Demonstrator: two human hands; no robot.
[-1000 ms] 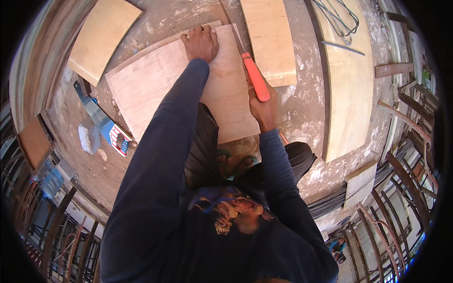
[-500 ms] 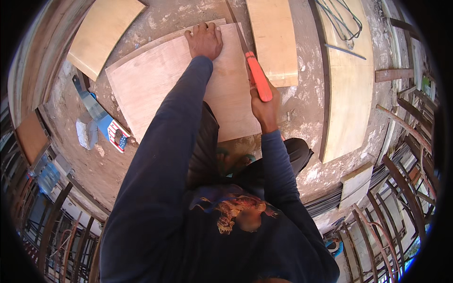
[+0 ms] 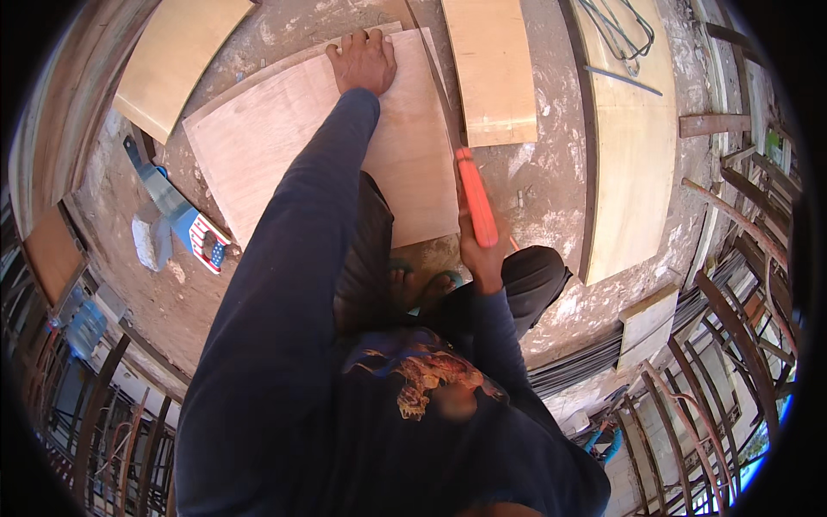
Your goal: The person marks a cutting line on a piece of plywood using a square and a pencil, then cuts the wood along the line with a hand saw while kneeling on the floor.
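My left hand [image 3: 361, 62] rests on a pale pinkish plywood sheet [image 3: 258, 146] near its far edge, fingers spread and slightly bent; another sheet's edge shows beneath. My right hand [image 3: 479, 249] is closed on the orange-red handle of a saw [image 3: 477, 196], lower right of the left hand. Its long thin blade points away from me along the sheet's right side; whether its teeth sit in the wood I cannot tell. My knees and sandalled feet are under and beside the sheet's near edge.
Loose boards lie left [image 3: 181, 60] and right [image 3: 489, 73], plus a long board [image 3: 633, 189] carrying bent metal rods [image 3: 622, 79]. A second saw [image 3: 170, 202] lies left beside a white block [image 3: 152, 241]. A blue water jug [image 3: 84, 326] is farther left. Another person [image 3: 606, 446] is at the lower right.
My right hand and the saw have moved back toward my body, lowering the handle in the picture. My left hand stays on the sheet; the whole view has shifted slightly.
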